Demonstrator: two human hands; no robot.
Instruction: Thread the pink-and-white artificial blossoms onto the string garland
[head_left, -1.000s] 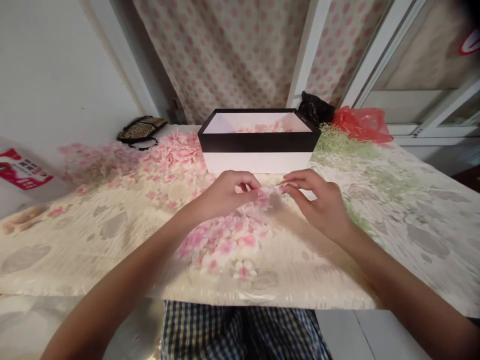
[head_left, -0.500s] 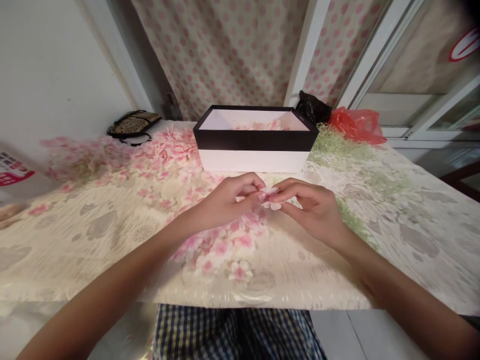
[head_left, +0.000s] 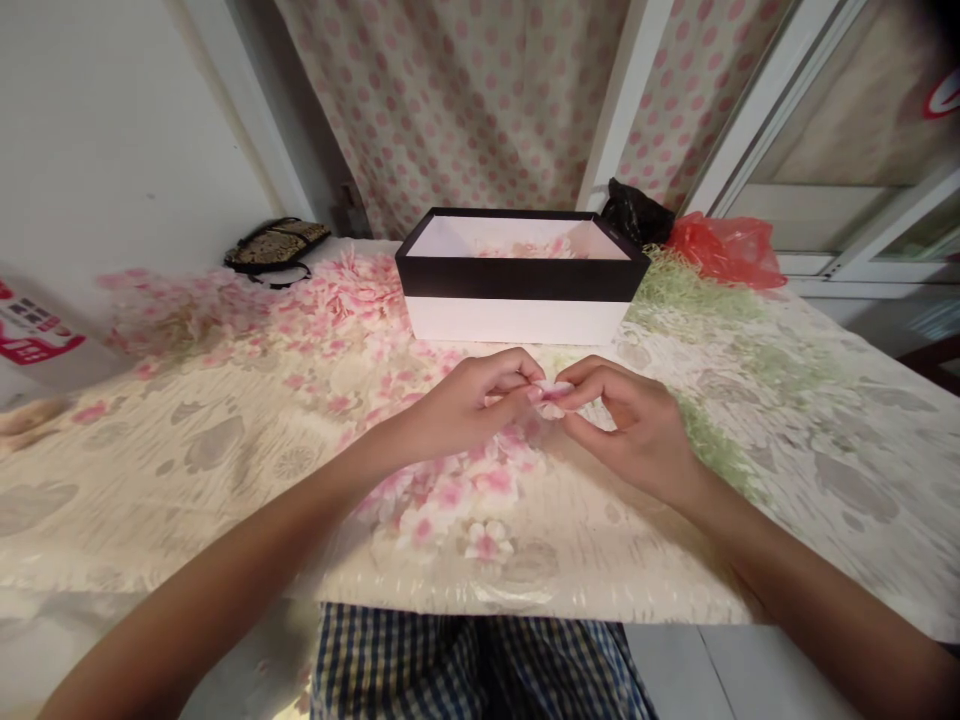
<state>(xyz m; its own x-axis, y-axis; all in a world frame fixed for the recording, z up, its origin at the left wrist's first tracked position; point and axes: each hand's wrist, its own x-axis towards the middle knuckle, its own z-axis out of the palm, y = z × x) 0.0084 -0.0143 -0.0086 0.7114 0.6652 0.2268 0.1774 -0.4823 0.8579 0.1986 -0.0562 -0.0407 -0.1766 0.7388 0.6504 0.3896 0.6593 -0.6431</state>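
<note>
Between my two hands, just above the table, is a small pink-and-white artificial flower [head_left: 555,388]. My left hand [head_left: 491,400] pinches its left side with thumb and fingers. On the other side, the fingertips of my right hand [head_left: 626,415] close on its edge. Parts of the petals are hidden behind the fingers. Below and to the left lie loose artificial flowers [head_left: 450,492], with a single flower [head_left: 487,541] closest to the table's front edge. Behind the hands stands an open white box [head_left: 517,320] with a black rim, pink flowers partly showing inside.
A pile of pink flowers [head_left: 352,290] spreads left of the box. Green shredded filler [head_left: 697,285] lies to its right, beside a red plastic bag [head_left: 727,250] and a black bag [head_left: 637,212]. A patterned pouch [head_left: 277,247] rests at the back left. Another person's hand [head_left: 30,425] shows at the left edge.
The whole view has shifted slightly, so things appear a little farther right. Both hands keep hold of the flower, and its petals look less spread between the fingers.
</note>
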